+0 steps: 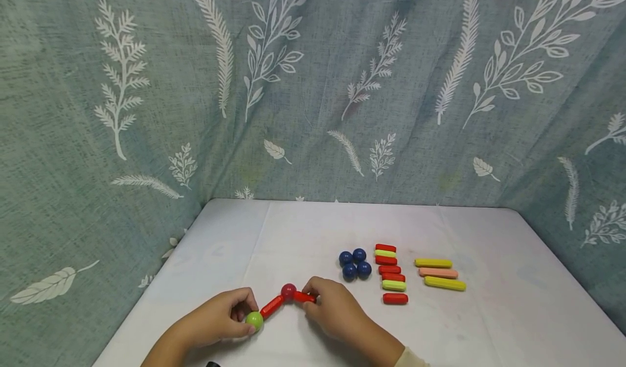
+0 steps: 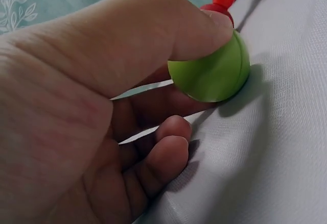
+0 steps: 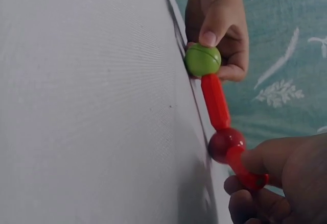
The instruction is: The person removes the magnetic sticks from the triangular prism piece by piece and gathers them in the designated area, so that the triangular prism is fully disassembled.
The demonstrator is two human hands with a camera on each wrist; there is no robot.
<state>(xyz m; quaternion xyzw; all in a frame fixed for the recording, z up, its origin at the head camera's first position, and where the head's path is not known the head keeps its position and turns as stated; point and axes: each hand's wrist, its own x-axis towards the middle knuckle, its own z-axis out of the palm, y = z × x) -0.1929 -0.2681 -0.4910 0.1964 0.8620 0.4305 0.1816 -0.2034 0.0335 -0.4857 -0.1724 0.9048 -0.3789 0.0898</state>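
Note:
My left hand (image 1: 222,315) pinches a green ball (image 1: 254,320) between thumb and fingers, low over the white cloth. From that ball a red rod (image 1: 271,306) runs to a dark red ball (image 1: 288,291). A second red rod (image 1: 304,297) leads off the red ball to the right, bent at an angle to the first. My right hand (image 1: 337,310) pinches this second rod near its free end, as the right wrist view also shows. In the left wrist view the thumb lies across the green ball (image 2: 217,73), with the lower fingers curled beneath.
Several dark blue balls (image 1: 349,272) sit in a cluster beyond my right hand. Beside them runs a column of short red and yellow-green rods (image 1: 389,269). Longer yellow rods (image 1: 444,284) and an orange rod (image 1: 438,273) lie farther right. A patterned green curtain (image 1: 313,111) hangs behind the table.

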